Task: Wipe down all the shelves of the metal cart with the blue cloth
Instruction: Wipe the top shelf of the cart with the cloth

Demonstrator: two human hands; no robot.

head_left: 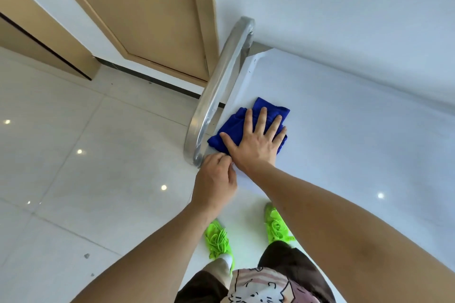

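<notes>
The blue cloth (236,128) lies bunched on the top shelf (344,130) of the metal cart, near its left end. My right hand (256,140) presses flat on the cloth with fingers spread. My left hand (216,179) sits at the shelf's near left corner, fingers curled at the edge beside the base of the curved steel handle (221,86). The lower shelves are hidden under the top one.
A white wall runs behind the cart. A tan wooden door (147,15) stands at the back left. Glossy pale floor tiles (86,155) spread to the left. My feet in bright green shoes (219,238) stand close against the cart's near edge.
</notes>
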